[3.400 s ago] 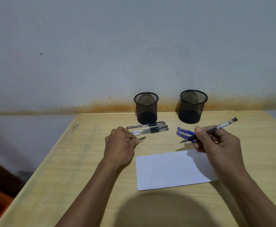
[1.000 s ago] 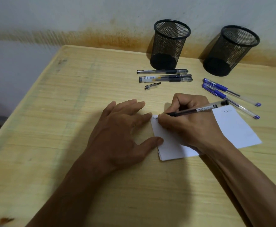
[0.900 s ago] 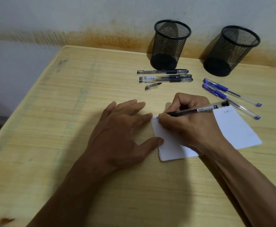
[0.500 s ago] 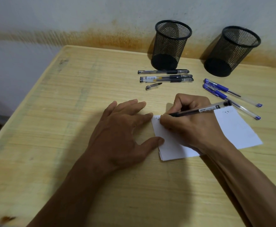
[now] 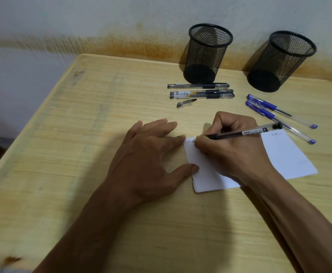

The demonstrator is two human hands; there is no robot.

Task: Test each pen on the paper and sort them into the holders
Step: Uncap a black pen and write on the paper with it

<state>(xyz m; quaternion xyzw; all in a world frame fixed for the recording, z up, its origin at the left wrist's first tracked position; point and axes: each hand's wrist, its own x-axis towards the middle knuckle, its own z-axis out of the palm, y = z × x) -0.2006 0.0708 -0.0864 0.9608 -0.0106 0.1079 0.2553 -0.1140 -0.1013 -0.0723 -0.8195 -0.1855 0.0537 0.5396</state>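
Paper [image 5: 287, 156] lies on the wooden table [image 5: 82, 154] in front of us, w/ our right hand [image 5: 238, 150] resting on it and our fingers closed around a black pen [image 5: 246, 132]. Pen is tilted, back end up to the right, tip down at the sheet's upper left corner, where a small scribble [image 5: 190, 141] shows just left of our fingertips. Another faint mark [image 5: 274, 134] sits near the sheet's far right corner. Our left hand [image 5: 151, 158] lies flat on the table, fingers spread and holding nothing; index tip and thumb tip touch the sheet's left edge. Beyond our hands, three black pens [image 5: 200, 91] lie side by side, roughly parallel to the table's far edge, capped. Just in front of them lies a loose pen cap [image 5: 186, 103], apart from the pens. To the right, two blue pens [image 5: 279, 115] lie at an angle near the sheet's far corner, the nearer one passing just behind the back end of the pen we hold; can't tell if they touch. Two black mesh holders stand at the back of the table by the stained wall [image 5: 141, 20]: left holder [image 5: 208, 54] directly behind the black pens, right holder [image 5: 281, 62] behind the blue ones. Nothing shows inside either holder.
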